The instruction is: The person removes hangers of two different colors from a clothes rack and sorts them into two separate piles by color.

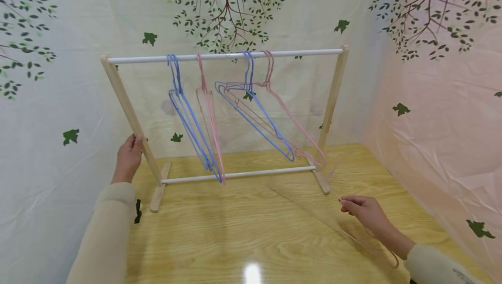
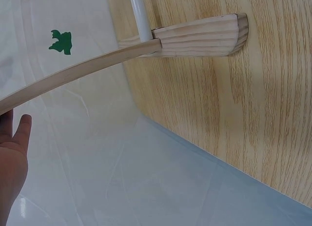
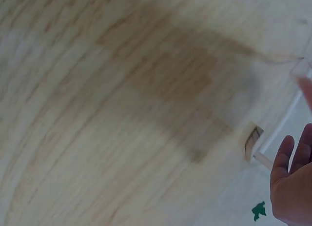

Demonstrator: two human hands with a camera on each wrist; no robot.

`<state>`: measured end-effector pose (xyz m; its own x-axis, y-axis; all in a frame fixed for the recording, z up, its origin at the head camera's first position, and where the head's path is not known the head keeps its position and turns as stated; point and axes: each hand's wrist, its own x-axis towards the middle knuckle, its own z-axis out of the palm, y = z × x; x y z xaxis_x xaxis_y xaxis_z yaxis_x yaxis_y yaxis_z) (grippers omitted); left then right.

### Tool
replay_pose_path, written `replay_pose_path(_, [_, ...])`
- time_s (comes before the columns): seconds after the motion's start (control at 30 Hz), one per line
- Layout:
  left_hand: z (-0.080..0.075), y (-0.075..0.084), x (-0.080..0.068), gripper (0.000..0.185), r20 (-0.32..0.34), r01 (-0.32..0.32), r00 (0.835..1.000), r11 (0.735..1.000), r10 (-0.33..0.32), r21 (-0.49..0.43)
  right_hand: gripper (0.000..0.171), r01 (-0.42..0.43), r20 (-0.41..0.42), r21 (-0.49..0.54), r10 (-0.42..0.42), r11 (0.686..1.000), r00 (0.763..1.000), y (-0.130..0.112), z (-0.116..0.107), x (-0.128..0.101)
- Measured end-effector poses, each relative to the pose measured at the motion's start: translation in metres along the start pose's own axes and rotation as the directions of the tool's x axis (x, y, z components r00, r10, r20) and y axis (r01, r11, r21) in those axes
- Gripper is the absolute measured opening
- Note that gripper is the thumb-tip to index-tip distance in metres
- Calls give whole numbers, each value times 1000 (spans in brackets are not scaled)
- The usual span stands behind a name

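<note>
A small garment rack with wooden sides and white bars (image 1: 137, 60) stands on the table. My left hand (image 1: 129, 157) grips its left wooden post (image 1: 124, 101), partway down; in the left wrist view that hand (image 2: 13, 162) is at the left edge. At the front right, beyond the rack's right foot, my right hand (image 1: 366, 214) pinches a thin pinkish hanger (image 1: 347, 233), blurred and stretching below the hand. In the right wrist view the right hand (image 3: 295, 182) shows at the right edge. Blue hangers (image 1: 188, 118) and pink hangers (image 1: 294, 120) hang from the top bar.
The rack's lower white bar (image 1: 239, 174) joins its two wooden feet, the right foot (image 1: 322, 184) near my right hand. Wood-grain tabletop (image 1: 219, 240) lies in front. Patterned sheets (image 1: 451, 144) enclose the back and sides. A black item (image 1: 137, 211) shows beside my left sleeve.
</note>
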<state>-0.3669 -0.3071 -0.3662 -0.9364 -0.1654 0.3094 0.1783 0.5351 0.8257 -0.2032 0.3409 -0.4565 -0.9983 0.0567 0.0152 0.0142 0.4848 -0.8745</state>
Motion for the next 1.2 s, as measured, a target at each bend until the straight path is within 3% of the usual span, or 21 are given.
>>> replay_pose_path(0.37, [-1,3,-3,60,-13,-9,1000,1000,9,8,30,62,85,-191,-47,980,995,12,21,18])
replay_pose_path(0.67, [-1,4,-4,62,5,2,1000,1000,-2,-10,21,112,61,-351,-97,929,993,11,39,31])
replay_pose_path(0.9, [0,5,-3,62,6,4,1000,1000,-4,-13,18,152,43,-375,-146,914,988,15,49,35])
replay_pose_path(1.2, [1,3,0,59,-11,6,1000,1000,-6,-12,19,114,45,-343,-105,932,993,18,52,37])
